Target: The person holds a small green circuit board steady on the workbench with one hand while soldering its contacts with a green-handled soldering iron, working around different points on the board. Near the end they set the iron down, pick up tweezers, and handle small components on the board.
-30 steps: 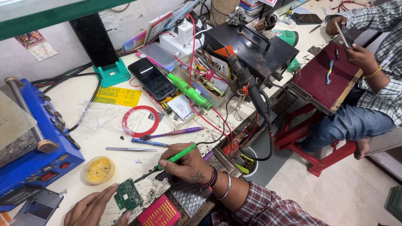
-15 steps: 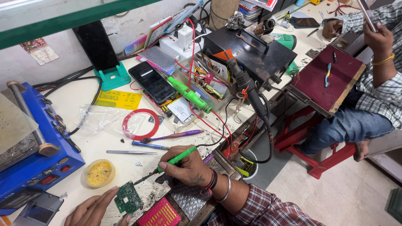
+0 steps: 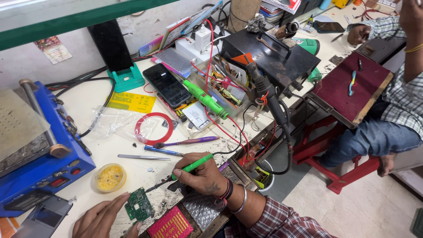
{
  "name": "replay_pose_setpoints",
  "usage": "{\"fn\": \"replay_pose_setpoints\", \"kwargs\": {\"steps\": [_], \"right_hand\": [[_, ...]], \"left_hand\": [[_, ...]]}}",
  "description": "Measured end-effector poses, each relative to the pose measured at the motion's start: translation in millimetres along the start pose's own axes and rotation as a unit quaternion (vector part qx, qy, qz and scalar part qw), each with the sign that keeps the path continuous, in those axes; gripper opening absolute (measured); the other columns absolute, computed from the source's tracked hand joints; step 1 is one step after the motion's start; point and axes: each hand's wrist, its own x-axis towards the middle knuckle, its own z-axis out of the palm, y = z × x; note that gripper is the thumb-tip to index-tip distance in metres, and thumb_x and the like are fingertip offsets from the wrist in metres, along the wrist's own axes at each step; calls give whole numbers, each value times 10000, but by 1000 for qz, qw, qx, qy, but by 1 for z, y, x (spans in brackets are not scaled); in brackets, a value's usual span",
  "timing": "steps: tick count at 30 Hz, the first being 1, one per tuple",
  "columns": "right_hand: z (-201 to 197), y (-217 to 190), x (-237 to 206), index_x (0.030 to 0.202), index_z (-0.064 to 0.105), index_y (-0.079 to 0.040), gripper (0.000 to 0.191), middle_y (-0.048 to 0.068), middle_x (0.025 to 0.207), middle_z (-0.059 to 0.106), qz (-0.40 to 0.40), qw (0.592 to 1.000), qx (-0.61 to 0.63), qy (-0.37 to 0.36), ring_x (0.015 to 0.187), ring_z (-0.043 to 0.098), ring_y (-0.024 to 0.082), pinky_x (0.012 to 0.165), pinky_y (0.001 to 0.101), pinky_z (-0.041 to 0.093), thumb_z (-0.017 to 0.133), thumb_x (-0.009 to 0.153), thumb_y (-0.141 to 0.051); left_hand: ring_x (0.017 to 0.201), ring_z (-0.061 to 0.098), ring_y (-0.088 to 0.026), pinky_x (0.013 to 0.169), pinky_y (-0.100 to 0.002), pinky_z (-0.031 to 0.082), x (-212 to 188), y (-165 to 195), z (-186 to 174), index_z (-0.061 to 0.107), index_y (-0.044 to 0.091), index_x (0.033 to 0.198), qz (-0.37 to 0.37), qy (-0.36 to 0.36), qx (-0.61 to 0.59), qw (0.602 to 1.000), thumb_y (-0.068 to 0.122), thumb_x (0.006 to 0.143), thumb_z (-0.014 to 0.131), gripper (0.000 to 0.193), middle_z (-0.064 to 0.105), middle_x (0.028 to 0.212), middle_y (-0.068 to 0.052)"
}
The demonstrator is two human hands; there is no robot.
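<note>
Soldering iron poised beside a small circuit board at the workbench's near edge.

The left hand (image 3: pixel 103 218) lies open, fingertips steadying the green circuit board (image 3: pixel 138 205). The right hand (image 3: pixel 202 174) pinches the green-handled soldering iron (image 3: pixel 185 169), its long axis slanting down-left, tip just right of the board. Farther back: yellow tin (image 3: pixel 109 177), tweezers (image 3: pixel 143 157), red tape ring (image 3: pixel 154 128).

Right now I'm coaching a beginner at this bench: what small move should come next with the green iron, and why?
Probably ease the green soldering iron tip down-left onto the green circuit board. The right hand grips it like a pen, its tip just short of the board, which the left hand steadies.
</note>
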Motion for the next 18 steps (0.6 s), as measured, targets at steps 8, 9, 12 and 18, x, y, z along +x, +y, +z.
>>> {"fn": "replay_pose_setpoints", "kwargs": {"steps": [8, 9, 12, 18], "right_hand": [[2, 3, 3, 932, 733, -18, 121, 14, 768, 654, -3, 1000, -15, 0, 671, 595, 73, 604, 260, 469, 728, 965, -134], [3, 3, 2, 930, 734, -17, 121, 14, 762, 655, 4, 1000, -11, -2, 666, 592, 72, 600, 259, 467, 727, 963, -133], [4, 2, 1, 928, 734, -15, 120, 16, 761, 660, 15, 1000, 3, -3, 667, 591, 69, 596, 258, 468, 727, 962, -130], [7, 1, 2, 923, 732, -10, 117, 14, 763, 655, 6, 1000, 2, -2, 671, 595, 68, 597, 257, 472, 733, 963, -120]], "left_hand": [[1238, 587, -213, 1094, -474, 398, -4, 13, -12, 598, 254, 1408, -12, 34, -25, 999, 552, 622, 881, 887, 697, 1317, -13], [1234, 587, -209, 1091, -470, 400, -5, 13, -12, 596, 265, 1412, -22, 28, -23, 999, 548, 618, 884, 891, 694, 1323, -7], [1239, 591, -202, 1094, -466, 405, -7, 13, -11, 594, 286, 1422, -29, 24, -13, 999, 553, 620, 876, 892, 693, 1338, 11], [1230, 584, -192, 1092, -455, 399, -8, 14, -14, 581, 315, 1430, -45, 13, -10, 999, 554, 610, 894, 910, 681, 1342, 28]]}}
